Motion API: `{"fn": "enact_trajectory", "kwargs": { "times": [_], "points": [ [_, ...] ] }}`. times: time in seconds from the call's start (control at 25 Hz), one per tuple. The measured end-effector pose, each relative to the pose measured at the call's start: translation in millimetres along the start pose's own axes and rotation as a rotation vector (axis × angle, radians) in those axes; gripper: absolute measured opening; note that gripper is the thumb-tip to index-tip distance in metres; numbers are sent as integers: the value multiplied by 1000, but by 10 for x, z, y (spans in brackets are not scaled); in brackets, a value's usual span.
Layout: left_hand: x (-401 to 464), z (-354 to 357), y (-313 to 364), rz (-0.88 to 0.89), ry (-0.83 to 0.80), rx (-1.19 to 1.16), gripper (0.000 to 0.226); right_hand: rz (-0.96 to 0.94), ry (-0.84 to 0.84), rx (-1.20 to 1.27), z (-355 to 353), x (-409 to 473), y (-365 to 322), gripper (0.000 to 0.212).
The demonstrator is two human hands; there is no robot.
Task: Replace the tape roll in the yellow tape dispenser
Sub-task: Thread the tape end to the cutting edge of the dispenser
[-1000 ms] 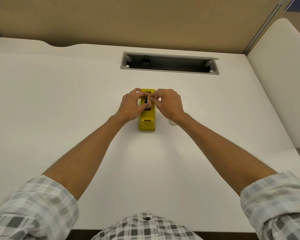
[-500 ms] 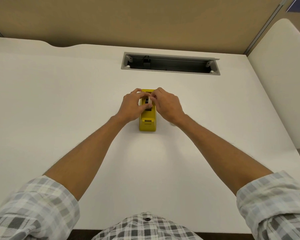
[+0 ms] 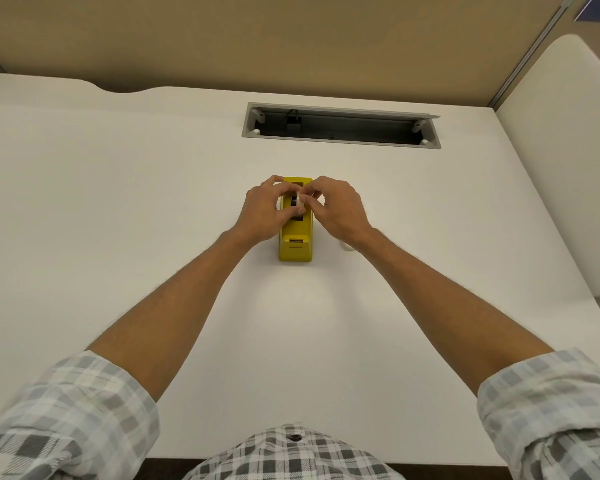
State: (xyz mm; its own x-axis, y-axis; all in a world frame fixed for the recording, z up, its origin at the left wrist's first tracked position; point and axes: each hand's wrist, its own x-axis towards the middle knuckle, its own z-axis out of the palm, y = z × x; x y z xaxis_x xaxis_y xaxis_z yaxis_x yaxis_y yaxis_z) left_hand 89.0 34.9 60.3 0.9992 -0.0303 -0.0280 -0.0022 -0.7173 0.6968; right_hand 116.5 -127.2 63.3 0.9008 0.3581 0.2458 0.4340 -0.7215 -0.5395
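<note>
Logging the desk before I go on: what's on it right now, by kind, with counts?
Yellow tape dispenser: 1
Tape roll, held over the dispenser by both hands, left and right: 1
Small white thing half hidden behind the right wrist, cannot tell what: 1
Total: 3

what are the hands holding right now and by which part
Both hands, left hand and right hand, pinch the tape roll by its side faces, over the yellow dispenser.
</note>
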Motion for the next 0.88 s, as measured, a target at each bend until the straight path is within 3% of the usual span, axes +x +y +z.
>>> {"fn": "enact_trajectory", "kwargs": {
  "times": [0.48,0.68,0.88],
  "points": [
    [8,-3,4,-5,-4,33,46,65,-128,-63,-33,95,-49,19],
    [-8,-13,26,2,-3,27,47,100,-118,17,-33,76,-52,19],
    [-13,-26,34,5,-6,12,47,-28,-65,-92,-79,70,-47,21]
  ]
}}
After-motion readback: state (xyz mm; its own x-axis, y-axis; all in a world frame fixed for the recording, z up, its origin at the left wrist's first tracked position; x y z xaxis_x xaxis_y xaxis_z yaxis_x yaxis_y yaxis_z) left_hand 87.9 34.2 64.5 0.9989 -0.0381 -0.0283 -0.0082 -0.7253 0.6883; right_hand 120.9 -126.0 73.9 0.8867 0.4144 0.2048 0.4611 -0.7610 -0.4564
